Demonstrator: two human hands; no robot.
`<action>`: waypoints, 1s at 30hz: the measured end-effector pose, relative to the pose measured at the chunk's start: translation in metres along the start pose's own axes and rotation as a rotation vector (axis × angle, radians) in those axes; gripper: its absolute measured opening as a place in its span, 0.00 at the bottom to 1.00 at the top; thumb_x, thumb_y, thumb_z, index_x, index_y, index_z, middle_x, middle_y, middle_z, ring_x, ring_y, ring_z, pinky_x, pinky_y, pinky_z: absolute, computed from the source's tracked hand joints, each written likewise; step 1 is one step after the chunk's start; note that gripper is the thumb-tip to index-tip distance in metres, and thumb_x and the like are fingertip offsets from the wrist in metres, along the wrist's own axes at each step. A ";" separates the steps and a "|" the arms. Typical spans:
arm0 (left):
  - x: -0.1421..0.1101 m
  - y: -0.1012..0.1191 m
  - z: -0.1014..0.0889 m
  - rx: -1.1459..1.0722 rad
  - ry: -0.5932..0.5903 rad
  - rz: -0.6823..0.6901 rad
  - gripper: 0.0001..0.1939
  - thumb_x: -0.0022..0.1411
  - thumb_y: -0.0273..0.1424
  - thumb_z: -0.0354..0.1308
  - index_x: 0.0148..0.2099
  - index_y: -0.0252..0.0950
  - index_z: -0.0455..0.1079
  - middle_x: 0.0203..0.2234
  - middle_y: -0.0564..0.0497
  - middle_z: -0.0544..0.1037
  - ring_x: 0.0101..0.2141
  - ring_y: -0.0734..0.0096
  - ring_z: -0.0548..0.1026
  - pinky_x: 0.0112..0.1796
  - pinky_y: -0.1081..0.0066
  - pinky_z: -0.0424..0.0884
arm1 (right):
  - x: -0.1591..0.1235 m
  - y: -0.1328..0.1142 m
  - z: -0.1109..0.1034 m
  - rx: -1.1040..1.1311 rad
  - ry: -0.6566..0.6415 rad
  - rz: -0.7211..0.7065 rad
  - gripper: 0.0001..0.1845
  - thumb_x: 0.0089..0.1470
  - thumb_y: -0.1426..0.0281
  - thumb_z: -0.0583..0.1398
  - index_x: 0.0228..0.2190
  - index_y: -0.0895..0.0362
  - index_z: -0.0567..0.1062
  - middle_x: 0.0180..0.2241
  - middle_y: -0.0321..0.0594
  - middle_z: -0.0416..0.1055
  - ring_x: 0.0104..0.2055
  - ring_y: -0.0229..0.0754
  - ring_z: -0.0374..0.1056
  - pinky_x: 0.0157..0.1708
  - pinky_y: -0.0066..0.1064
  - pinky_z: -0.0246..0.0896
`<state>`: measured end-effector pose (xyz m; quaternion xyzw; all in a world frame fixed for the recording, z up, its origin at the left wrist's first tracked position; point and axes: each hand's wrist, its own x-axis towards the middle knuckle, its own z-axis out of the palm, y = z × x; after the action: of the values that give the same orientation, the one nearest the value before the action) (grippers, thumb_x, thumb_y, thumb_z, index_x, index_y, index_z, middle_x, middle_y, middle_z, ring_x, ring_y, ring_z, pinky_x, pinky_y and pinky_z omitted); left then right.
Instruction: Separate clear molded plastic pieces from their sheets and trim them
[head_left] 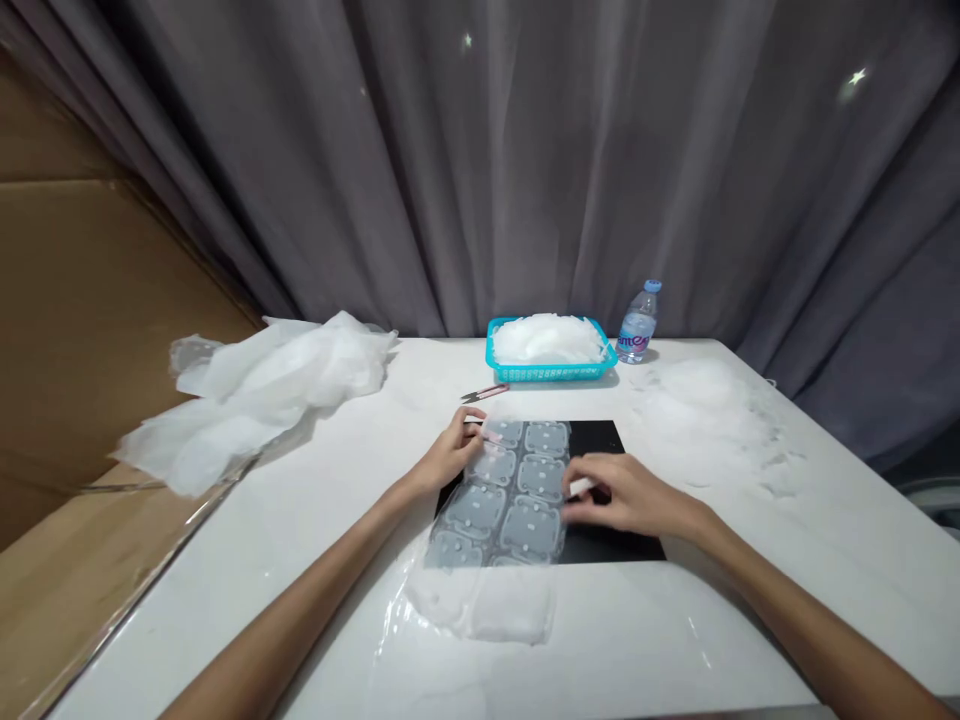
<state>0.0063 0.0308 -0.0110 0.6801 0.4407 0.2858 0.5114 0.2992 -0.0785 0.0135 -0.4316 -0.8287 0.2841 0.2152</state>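
A translucent plastic sheet point(480, 508) with rows of rounded rectangular shapes lies over a black mat point(600, 440) and hangs past its front edge onto the table. At the sheet's upper left edge, my left hand point(455, 450) has its fingers bent and closed on the plastic. My right hand point(622, 495) is over the mat by the sheet's right edge, slightly blurred. Between its thumb and curled fingers shows a small white piece point(581, 487), too unclear to name. Thread snips point(486, 393) lie beyond my left hand.
A turquoise basket point(555, 374) heaped with white pieces stands at the back, with a water bottle point(637, 325) beside it. Crumpled translucent sheeting point(277, 385) covers the left side. White scraps point(712, 420) lie right. A cardboard box point(90, 300) borders the table point(360, 440); a grey curtain point(450, 170) hangs behind.
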 end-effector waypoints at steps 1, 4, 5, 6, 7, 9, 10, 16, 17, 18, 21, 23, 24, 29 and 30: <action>0.000 -0.002 -0.001 0.036 0.013 0.030 0.25 0.64 0.49 0.60 0.54 0.43 0.56 0.40 0.52 0.79 0.35 0.67 0.80 0.35 0.70 0.73 | -0.002 -0.010 0.003 0.028 -0.092 -0.063 0.18 0.61 0.52 0.68 0.41 0.52 0.78 0.36 0.35 0.77 0.40 0.42 0.73 0.40 0.30 0.62; -0.002 -0.007 -0.001 0.167 0.056 0.114 0.22 0.72 0.46 0.53 0.59 0.42 0.54 0.41 0.51 0.77 0.37 0.66 0.78 0.40 0.66 0.74 | -0.006 -0.034 0.016 0.006 -0.240 -0.191 0.20 0.60 0.51 0.69 0.46 0.50 0.80 0.46 0.38 0.77 0.48 0.44 0.73 0.46 0.32 0.62; -0.003 -0.008 0.000 0.217 0.064 0.144 0.21 0.72 0.45 0.53 0.60 0.42 0.56 0.42 0.50 0.76 0.40 0.64 0.77 0.44 0.64 0.74 | -0.006 -0.038 0.021 -0.006 -0.273 -0.211 0.18 0.62 0.53 0.68 0.47 0.50 0.80 0.48 0.38 0.76 0.50 0.44 0.73 0.47 0.32 0.61; -0.004 -0.008 -0.001 0.266 0.065 0.174 0.20 0.72 0.44 0.54 0.60 0.41 0.59 0.44 0.48 0.75 0.44 0.62 0.76 0.49 0.61 0.73 | -0.006 -0.041 0.025 -0.016 -0.298 -0.227 0.15 0.65 0.55 0.66 0.48 0.50 0.80 0.48 0.39 0.75 0.51 0.44 0.73 0.47 0.32 0.61; -0.006 -0.008 -0.001 0.313 0.060 0.203 0.20 0.72 0.44 0.56 0.59 0.41 0.62 0.47 0.47 0.75 0.49 0.59 0.75 0.54 0.58 0.71 | -0.005 -0.042 0.028 -0.023 -0.313 -0.239 0.11 0.68 0.59 0.64 0.47 0.51 0.80 0.48 0.39 0.75 0.51 0.43 0.73 0.47 0.32 0.61; -0.009 -0.006 -0.003 0.395 0.034 0.256 0.20 0.69 0.45 0.60 0.57 0.40 0.67 0.52 0.45 0.72 0.56 0.54 0.71 0.60 0.55 0.66 | -0.003 -0.042 0.031 -0.035 -0.311 -0.261 0.08 0.72 0.65 0.60 0.45 0.53 0.80 0.46 0.39 0.75 0.51 0.42 0.72 0.47 0.31 0.60; -0.010 -0.005 -0.004 0.429 0.021 0.277 0.21 0.69 0.45 0.62 0.57 0.41 0.69 0.53 0.44 0.72 0.58 0.53 0.69 0.62 0.54 0.64 | -0.002 -0.042 0.031 -0.039 -0.305 -0.269 0.09 0.73 0.67 0.58 0.44 0.54 0.79 0.45 0.39 0.76 0.50 0.41 0.72 0.47 0.31 0.60; -0.017 -0.005 0.000 0.574 0.042 0.318 0.22 0.69 0.46 0.62 0.59 0.39 0.69 0.52 0.43 0.70 0.58 0.48 0.68 0.63 0.48 0.63 | -0.004 -0.043 0.031 -0.087 -0.308 -0.232 0.18 0.67 0.53 0.63 0.46 0.54 0.76 0.45 0.41 0.76 0.49 0.45 0.73 0.45 0.33 0.61; -0.018 -0.006 0.002 0.592 0.054 0.317 0.22 0.70 0.46 0.62 0.58 0.39 0.68 0.52 0.43 0.70 0.57 0.48 0.69 0.62 0.48 0.65 | -0.006 -0.044 0.031 -0.109 -0.306 -0.221 0.18 0.67 0.52 0.63 0.46 0.54 0.76 0.45 0.41 0.76 0.49 0.45 0.73 0.45 0.33 0.62; -0.020 -0.006 0.004 0.608 0.064 0.316 0.21 0.70 0.46 0.61 0.58 0.39 0.68 0.51 0.43 0.71 0.56 0.49 0.69 0.61 0.48 0.66 | -0.010 -0.046 0.032 -0.132 -0.302 -0.207 0.17 0.68 0.53 0.62 0.45 0.54 0.76 0.45 0.42 0.76 0.48 0.46 0.73 0.46 0.34 0.63; -0.024 -0.007 0.007 0.649 0.093 0.309 0.20 0.71 0.47 0.60 0.55 0.39 0.67 0.49 0.43 0.71 0.54 0.48 0.70 0.58 0.48 0.68 | -0.028 -0.054 0.036 -0.176 -0.249 -0.130 0.11 0.71 0.59 0.60 0.44 0.53 0.76 0.46 0.42 0.76 0.50 0.48 0.73 0.50 0.39 0.65; -0.025 -0.007 0.007 0.663 0.105 0.301 0.20 0.71 0.48 0.61 0.54 0.39 0.68 0.48 0.43 0.72 0.52 0.48 0.71 0.56 0.47 0.69 | -0.044 -0.061 0.040 -0.167 -0.151 -0.081 0.06 0.71 0.65 0.59 0.46 0.52 0.75 0.50 0.42 0.76 0.55 0.50 0.72 0.55 0.41 0.66; -0.025 -0.007 0.007 0.666 0.109 0.298 0.20 0.70 0.48 0.61 0.53 0.39 0.68 0.47 0.43 0.72 0.52 0.48 0.71 0.56 0.47 0.69 | -0.052 -0.063 0.042 -0.154 -0.119 -0.055 0.06 0.70 0.66 0.60 0.47 0.51 0.75 0.52 0.42 0.76 0.57 0.51 0.71 0.56 0.41 0.66; -0.029 -0.008 0.010 0.657 0.115 0.290 0.20 0.71 0.48 0.60 0.54 0.40 0.67 0.48 0.44 0.71 0.53 0.48 0.70 0.58 0.48 0.67 | -0.082 -0.065 0.030 -0.105 -0.058 0.055 0.08 0.70 0.68 0.58 0.48 0.48 0.77 0.48 0.41 0.77 0.51 0.52 0.72 0.54 0.43 0.69; -0.032 -0.008 0.011 0.655 0.120 0.284 0.19 0.72 0.47 0.60 0.55 0.40 0.67 0.49 0.44 0.71 0.54 0.49 0.70 0.58 0.49 0.67 | -0.086 -0.063 0.025 -0.092 -0.029 0.070 0.10 0.71 0.69 0.57 0.48 0.48 0.77 0.48 0.41 0.77 0.51 0.52 0.72 0.54 0.43 0.69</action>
<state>-0.0013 -0.0020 -0.0198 0.8444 0.4392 0.2370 0.1948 0.2926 -0.1866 0.0267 -0.4658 -0.8283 0.2592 0.1728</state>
